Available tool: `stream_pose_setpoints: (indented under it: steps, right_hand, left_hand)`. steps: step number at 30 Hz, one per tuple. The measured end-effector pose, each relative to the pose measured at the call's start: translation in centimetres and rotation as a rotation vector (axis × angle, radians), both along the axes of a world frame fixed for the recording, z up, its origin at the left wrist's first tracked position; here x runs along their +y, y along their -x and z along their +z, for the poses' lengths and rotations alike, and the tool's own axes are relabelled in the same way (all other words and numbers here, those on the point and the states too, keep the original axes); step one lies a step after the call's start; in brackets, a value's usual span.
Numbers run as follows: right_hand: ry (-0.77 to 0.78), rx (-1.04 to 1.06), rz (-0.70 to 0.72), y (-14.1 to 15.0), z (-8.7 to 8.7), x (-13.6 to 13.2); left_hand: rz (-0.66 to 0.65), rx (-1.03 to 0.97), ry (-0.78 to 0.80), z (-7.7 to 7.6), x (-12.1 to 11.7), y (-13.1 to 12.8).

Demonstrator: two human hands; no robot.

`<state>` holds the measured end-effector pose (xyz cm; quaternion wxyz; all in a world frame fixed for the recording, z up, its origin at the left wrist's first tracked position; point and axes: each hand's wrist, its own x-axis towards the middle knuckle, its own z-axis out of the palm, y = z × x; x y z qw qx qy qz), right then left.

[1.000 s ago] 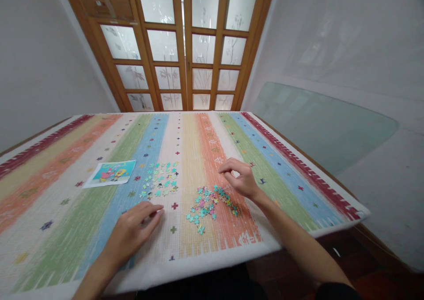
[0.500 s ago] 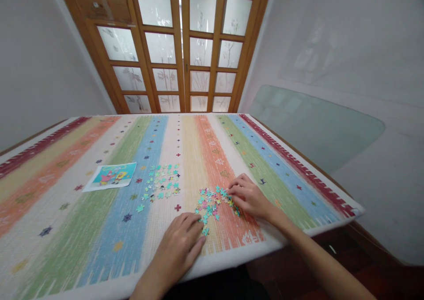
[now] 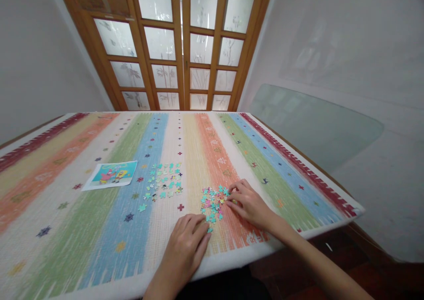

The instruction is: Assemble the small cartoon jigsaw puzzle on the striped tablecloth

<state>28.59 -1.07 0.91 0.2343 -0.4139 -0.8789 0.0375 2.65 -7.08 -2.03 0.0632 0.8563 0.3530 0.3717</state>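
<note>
A heap of small jigsaw puzzle pieces point(image 3: 213, 204), mostly turquoise with pink and yellow among them, lies on the striped cloth in front of me. My left hand point(image 3: 188, 240) rests at the heap's near left side, palm down, thumb apart from the fingers, touching pieces at its fingertips. On the heap's right edge lie the bent fingers of my right hand point(image 3: 249, 204), with the thumb apart from them. Neither hand visibly grips a piece. Left of the heap, more puzzle pieces point(image 3: 163, 183) are laid out singly in loose rows.
A printed picture point(image 3: 111, 175) of two cartoon figures lies left of the laid-out pieces. The striped tablecloth point(image 3: 99, 229) covers the table, whose front edge runs close to me. Beyond stand wooden glazed doors point(image 3: 183, 61); a glass panel point(image 3: 318, 123) leans along the right wall.
The heap has become more compact, its right-hand pieces pushed in leftward by my right hand. My left hand has shifted slightly right, along the heap's near side.
</note>
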Motion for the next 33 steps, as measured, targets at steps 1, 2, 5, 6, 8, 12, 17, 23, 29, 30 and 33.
stream_pose_setpoints:
  steps: [1, 2, 5, 6, 8, 12, 17, 23, 29, 30, 33]
  right_hand:
    - [-0.004, -0.014, 0.008, 0.1, 0.1, 0.0]
    - [-0.010, -0.029, 0.014, 0.1, 0.1, 0.0]
    - [-0.033, -0.049, 0.013, 0.4, -0.1, -0.1]
    - [-0.033, -0.042, 0.006, 0.4, -0.2, -0.2]
    - [-0.005, -0.006, -0.014, 0.5, -0.3, -0.2]
    - [0.076, 0.063, -0.064, 0.6, -0.2, -0.3]
    - [0.108, 0.079, -0.094, 1.0, -0.5, -0.5]
    - [0.063, 0.119, -0.137, 0.9, -0.8, -0.9]
    - [0.030, 0.131, -0.116, -0.1, -1.2, -1.7]
    - [0.022, 0.110, -0.099, -0.1, -1.2, -1.8]
    - [0.000, 0.049, -0.021, 0.3, -1.1, -2.4]
  left_hand:
    - [0.005, -0.008, 0.007, 0.0, 0.0, 0.0]
    - [0.007, -0.013, 0.014, 0.0, -0.1, 0.0]
    - [-0.001, -0.021, 0.032, -0.2, -0.1, -0.1]
    - [-0.003, -0.021, 0.039, -0.2, -0.1, -0.1]
    - [-0.003, -0.022, 0.050, -0.2, -0.1, -0.1]
    - [-0.014, -0.013, 0.081, -0.2, -0.1, -0.1]
    - [-0.008, -0.010, 0.088, -0.2, -0.1, -0.1]
    - [-0.013, 0.027, 0.041, -0.4, -0.1, 0.0]
    - [-0.017, 0.110, 0.077, -0.6, -0.2, 0.1]
    - [-0.015, 0.115, 0.075, -0.6, -0.2, 0.1]
    - [-0.009, 0.116, 0.054, -0.6, -0.2, 0.0]
